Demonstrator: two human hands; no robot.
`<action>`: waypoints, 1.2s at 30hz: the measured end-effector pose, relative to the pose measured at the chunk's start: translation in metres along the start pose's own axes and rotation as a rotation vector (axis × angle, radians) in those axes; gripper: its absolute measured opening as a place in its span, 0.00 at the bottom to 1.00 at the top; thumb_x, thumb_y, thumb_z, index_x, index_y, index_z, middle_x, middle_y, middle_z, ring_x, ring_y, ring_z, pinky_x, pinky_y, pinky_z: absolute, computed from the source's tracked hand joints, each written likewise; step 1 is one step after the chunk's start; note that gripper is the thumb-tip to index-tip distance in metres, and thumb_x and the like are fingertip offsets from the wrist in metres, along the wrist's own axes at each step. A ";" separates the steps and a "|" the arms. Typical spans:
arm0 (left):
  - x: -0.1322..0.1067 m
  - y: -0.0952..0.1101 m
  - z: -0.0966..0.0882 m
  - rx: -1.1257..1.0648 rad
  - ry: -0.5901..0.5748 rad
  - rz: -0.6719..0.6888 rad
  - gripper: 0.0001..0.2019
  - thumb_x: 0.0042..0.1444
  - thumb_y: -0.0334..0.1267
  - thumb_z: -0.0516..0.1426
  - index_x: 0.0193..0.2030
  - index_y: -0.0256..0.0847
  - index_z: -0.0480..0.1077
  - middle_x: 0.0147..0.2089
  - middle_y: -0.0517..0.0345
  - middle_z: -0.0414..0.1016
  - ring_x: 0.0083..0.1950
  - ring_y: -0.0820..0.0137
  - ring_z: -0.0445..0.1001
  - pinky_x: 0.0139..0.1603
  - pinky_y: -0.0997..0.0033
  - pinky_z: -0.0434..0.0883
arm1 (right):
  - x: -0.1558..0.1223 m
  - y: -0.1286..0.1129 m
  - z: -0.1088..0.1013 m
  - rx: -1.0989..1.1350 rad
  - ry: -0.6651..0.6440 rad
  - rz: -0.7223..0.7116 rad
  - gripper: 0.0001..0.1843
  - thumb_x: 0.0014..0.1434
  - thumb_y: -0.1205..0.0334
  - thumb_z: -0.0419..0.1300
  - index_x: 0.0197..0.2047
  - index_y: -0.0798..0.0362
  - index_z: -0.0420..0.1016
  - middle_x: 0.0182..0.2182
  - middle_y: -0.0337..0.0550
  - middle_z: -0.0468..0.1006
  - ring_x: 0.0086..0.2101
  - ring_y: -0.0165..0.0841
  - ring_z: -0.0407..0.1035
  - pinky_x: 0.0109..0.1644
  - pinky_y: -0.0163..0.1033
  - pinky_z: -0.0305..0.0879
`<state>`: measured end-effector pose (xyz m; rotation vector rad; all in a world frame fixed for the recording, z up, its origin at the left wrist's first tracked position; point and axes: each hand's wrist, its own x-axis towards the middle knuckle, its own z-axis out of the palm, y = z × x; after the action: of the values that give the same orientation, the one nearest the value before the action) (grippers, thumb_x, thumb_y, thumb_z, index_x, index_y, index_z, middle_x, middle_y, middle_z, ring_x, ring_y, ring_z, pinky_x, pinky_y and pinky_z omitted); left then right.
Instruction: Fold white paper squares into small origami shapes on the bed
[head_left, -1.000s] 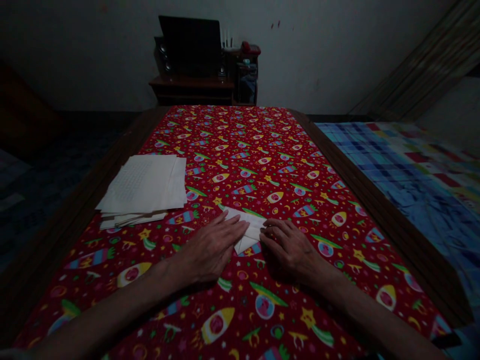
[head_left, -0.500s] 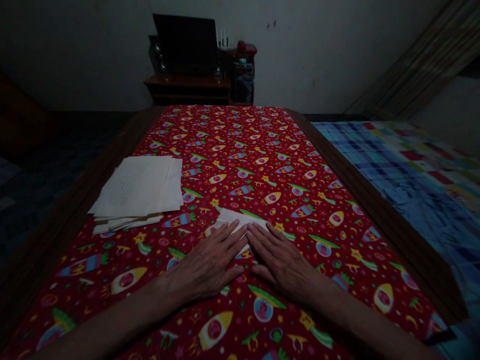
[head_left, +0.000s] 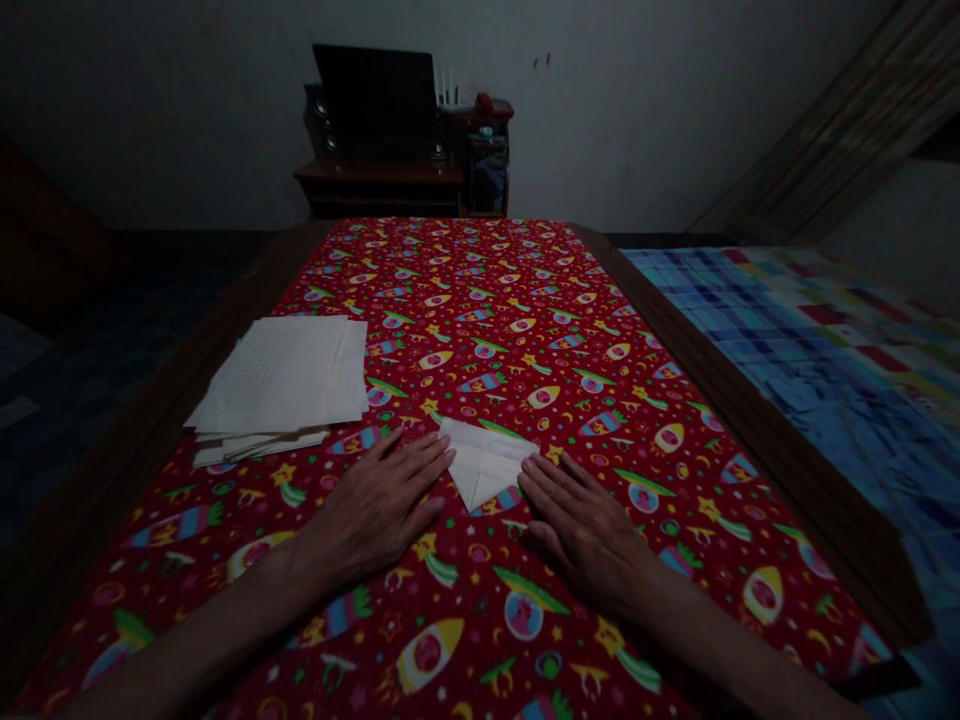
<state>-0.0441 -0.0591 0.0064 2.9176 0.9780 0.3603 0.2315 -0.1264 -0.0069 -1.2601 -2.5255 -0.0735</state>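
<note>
A small folded piece of white paper (head_left: pixel 486 460) lies on the red patterned cloth, one point facing me and crease lines across its face. My left hand (head_left: pixel 382 500) rests flat just left of it, fingers stretched out and fingertips at the paper's left edge. On the other side, my right hand (head_left: pixel 581 515) lies flat with its fingertips at the paper's right corner. Neither hand grips anything. Off to the left sits a stack of paper sheets (head_left: pixel 281 370), the top one covered in faint writing.
The table is covered by a red cloth (head_left: pixel 517 350) printed with rockets and stars, with brown wooden edges (head_left: pixel 720 420) at both sides. Beyond it stand a dark monitor (head_left: pixel 375 105) and a red telephone (head_left: pixel 493 106). A bed with checked bedding (head_left: pixel 750 330) is at the right.
Both hands have slid apart, the left one leftward and the right one slightly rightward, uncovering the folded paper between them. The camera view has tilted slightly.
</note>
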 end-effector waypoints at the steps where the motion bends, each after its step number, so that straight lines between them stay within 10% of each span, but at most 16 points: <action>1: 0.006 -0.003 -0.002 -0.029 0.030 -0.014 0.18 0.63 0.40 0.49 0.59 0.39 0.63 0.58 0.50 0.68 0.59 0.62 0.65 0.61 0.54 0.56 | 0.002 -0.001 0.001 0.002 0.040 0.005 0.21 0.64 0.62 0.50 0.58 0.60 0.64 0.56 0.51 0.68 0.57 0.41 0.59 0.60 0.54 0.58; 11: 0.069 -0.030 0.005 -0.184 -0.048 -0.085 0.19 0.50 0.47 0.61 0.45 0.40 0.67 0.44 0.53 0.70 0.45 0.63 0.67 0.44 0.65 0.65 | 0.035 0.009 0.011 -0.073 0.129 0.053 0.11 0.63 0.63 0.52 0.31 0.54 0.71 0.30 0.44 0.74 0.35 0.34 0.66 0.43 0.43 0.60; 20: 0.078 -0.030 -0.003 -0.394 -0.176 -0.297 0.08 0.44 0.40 0.61 0.25 0.40 0.68 0.24 0.65 0.67 0.25 0.73 0.67 0.23 0.77 0.58 | 0.037 0.021 0.005 0.177 0.104 0.286 0.18 0.57 0.55 0.59 0.49 0.54 0.66 0.38 0.48 0.68 0.39 0.38 0.63 0.38 0.41 0.64; 30: 0.058 -0.020 -0.008 -0.378 0.557 -0.167 0.03 0.53 0.34 0.57 0.29 0.40 0.71 0.36 0.55 0.71 0.39 0.68 0.68 0.39 0.69 0.66 | 0.067 0.042 -0.006 0.083 0.427 0.009 0.06 0.60 0.66 0.55 0.31 0.53 0.69 0.29 0.44 0.72 0.36 0.34 0.67 0.36 0.37 0.64; 36: 0.027 -0.014 0.001 -0.031 0.364 -0.010 0.05 0.57 0.32 0.54 0.37 0.40 0.71 0.42 0.52 0.73 0.44 0.62 0.67 0.42 0.61 0.63 | 0.057 0.038 -0.005 -0.134 0.325 -0.267 0.12 0.63 0.69 0.49 0.32 0.54 0.72 0.31 0.45 0.73 0.39 0.35 0.65 0.37 0.38 0.63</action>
<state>-0.0312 -0.0316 0.0090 2.8747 1.0097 0.9219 0.2304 -0.0601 0.0121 -0.8631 -2.4135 -0.4747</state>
